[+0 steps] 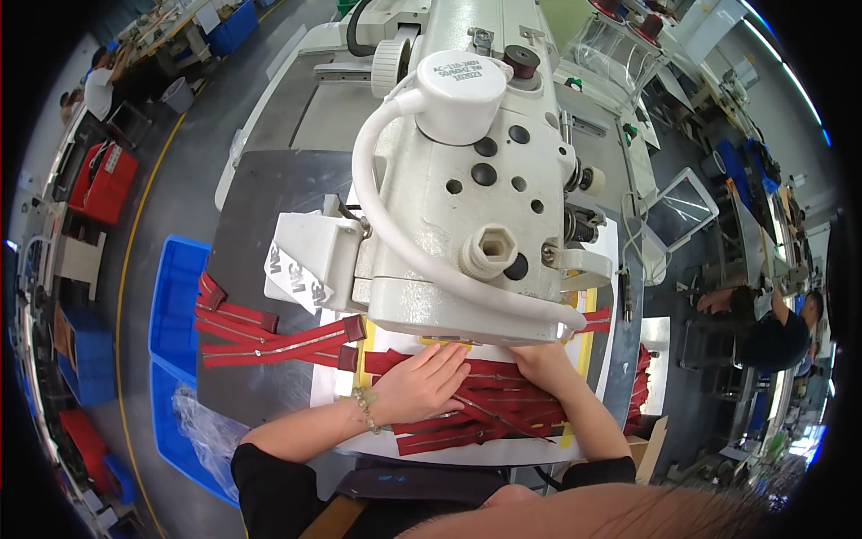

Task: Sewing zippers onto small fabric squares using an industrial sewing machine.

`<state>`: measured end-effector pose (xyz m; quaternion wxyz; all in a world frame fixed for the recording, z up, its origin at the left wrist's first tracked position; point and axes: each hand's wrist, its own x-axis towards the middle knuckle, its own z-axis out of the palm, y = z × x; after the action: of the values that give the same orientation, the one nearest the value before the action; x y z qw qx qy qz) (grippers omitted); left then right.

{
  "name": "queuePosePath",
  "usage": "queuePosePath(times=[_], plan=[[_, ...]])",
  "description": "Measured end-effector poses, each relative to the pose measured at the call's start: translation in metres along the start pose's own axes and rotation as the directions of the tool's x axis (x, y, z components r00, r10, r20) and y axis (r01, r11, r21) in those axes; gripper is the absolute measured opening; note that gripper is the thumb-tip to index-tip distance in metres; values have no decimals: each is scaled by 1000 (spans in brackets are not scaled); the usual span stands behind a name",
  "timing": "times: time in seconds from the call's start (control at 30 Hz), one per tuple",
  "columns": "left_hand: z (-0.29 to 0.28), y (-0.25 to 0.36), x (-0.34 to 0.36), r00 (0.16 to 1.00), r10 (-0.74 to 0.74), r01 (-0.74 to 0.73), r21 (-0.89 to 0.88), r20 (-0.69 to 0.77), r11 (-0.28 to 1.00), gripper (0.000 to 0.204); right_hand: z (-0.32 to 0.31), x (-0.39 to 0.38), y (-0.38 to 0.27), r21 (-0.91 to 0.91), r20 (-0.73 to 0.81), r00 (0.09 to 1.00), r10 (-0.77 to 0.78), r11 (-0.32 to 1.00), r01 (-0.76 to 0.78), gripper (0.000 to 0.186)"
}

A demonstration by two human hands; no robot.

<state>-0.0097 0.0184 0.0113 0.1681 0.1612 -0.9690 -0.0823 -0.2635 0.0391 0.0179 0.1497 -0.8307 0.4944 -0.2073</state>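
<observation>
Several red zippers [489, 418] with metal teeth lie crossed in a heap on the work surface in front of a white industrial sewing machine [422, 296]. My left hand [420, 384], with a beaded bracelet at the wrist, rests flat on the heap with its fingers stretched toward the machine head. At the heap's right side is my right hand [544, 366], its fingertips hidden beneath the machine's front edge. Whether it pinches anything does not show. More red zippers [269, 337] with wide dark red ends lie to the left of the machine head.
Blue bins [180, 296] stand left of the table, with clear plastic film [211, 431] over one. A white hose [449, 274] loops across the machine head. Red zippers [640, 382] hang at the table's right edge by a cardboard box [651, 445]. Other people sit at far benches.
</observation>
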Motion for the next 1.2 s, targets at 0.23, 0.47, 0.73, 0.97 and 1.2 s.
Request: queuePosePath(times=[0.23,0.47,0.73,0.97,1.2], plan=[[1,2,-1,1000,-21,21,-69,-2,997,55,5,-4,5,-50,37,999,-7,999,9,37],[-4,0,1,999,-40,37,-82,-34,996,55,2,1,-1,-38,-18,1000,-4,999,3,39],[-3,5,-3,991,-122,129,-153,55,980,49,2,5,-5,146,-72,996,52,988,-41,34],[-11,-7,7,998,15,-17,43,56,999,56,12,16,11,31,-45,980,-195,980,196,31],[-6,-4,12,999,-35,36,-63,13,997,55,39,5,24,323,96,995,-14,946,-18,24]])
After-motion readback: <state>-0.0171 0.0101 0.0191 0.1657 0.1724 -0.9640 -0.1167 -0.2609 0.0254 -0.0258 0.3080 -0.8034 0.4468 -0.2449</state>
